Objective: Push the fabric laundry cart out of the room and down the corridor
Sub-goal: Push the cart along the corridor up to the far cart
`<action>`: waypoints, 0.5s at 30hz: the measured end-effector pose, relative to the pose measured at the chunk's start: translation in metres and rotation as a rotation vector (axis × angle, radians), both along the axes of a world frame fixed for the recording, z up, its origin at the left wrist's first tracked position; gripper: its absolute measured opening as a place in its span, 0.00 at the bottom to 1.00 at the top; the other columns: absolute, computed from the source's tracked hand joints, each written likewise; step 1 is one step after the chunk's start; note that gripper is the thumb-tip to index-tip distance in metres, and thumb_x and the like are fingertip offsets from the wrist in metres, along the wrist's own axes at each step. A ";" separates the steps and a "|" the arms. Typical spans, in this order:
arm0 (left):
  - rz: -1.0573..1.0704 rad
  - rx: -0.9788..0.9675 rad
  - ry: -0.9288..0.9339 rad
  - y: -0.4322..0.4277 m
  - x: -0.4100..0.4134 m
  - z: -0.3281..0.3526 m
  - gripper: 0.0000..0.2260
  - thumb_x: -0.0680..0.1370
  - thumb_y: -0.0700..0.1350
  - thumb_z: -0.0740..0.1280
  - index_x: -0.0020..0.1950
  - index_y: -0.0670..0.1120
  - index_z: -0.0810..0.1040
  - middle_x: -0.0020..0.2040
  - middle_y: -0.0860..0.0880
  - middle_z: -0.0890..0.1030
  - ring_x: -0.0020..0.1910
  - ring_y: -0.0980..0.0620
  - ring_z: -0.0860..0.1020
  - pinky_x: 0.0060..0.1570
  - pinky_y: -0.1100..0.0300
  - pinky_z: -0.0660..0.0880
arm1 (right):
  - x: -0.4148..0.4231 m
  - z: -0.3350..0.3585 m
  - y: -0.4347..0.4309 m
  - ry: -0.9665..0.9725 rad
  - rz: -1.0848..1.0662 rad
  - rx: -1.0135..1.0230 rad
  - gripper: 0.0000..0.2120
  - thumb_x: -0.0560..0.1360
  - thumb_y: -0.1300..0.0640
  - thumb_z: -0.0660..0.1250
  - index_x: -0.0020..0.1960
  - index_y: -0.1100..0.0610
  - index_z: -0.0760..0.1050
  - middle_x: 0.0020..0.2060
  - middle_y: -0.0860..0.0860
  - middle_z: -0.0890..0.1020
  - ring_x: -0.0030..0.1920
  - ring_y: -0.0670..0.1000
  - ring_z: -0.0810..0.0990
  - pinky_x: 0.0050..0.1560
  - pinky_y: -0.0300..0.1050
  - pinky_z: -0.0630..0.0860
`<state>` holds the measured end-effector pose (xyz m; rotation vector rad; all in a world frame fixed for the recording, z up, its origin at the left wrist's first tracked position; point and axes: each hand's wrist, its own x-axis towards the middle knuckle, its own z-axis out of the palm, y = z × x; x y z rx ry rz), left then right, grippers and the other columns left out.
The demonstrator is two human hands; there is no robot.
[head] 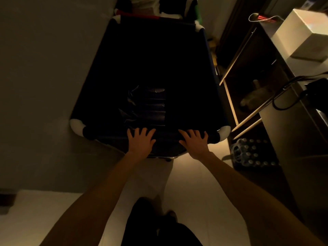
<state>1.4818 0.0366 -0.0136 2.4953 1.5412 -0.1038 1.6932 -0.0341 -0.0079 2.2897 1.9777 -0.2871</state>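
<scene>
Where the dim room narrows between a pale wall and dark shelving, the fabric laundry cart (150,71) stands lengthwise straight ahead of the person, its dark blue cloth walls stretched on a frame with white corner pieces (76,126). Its inside is almost black; only some crumpled dark material shows low in the middle, too dim to name. The left hand (141,141) lies palm down on the near rim, fingers spread wide and flat over the cloth edge. The right hand (195,142) rests on the same rim a little apart from it, fingers likewise splayed, thumb toward the centre; neither hand curls around the bar. Both bare forearms reach forward from the bottom of the view. A small wheel (167,159) shows under the near end of the cart, on the light tiled floor (195,183). Beyond the far rim something red and white sits close against the cart, unclear in the dark. On the right a shelf unit (248,77) runs alongside, with a shrink-wrapped pack of bottles (252,154) on the floor at its foot, near the cart's right corner. On the counter above sit a white box (305,32) and a looping black cable (287,96)
</scene>
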 end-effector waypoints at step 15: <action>-0.154 -0.069 0.081 0.009 -0.010 0.005 0.25 0.80 0.59 0.52 0.75 0.59 0.47 0.76 0.50 0.57 0.74 0.43 0.55 0.70 0.36 0.46 | -0.007 -0.001 0.008 -0.014 -0.046 -0.104 0.29 0.78 0.38 0.47 0.75 0.46 0.46 0.74 0.55 0.57 0.73 0.61 0.52 0.69 0.68 0.45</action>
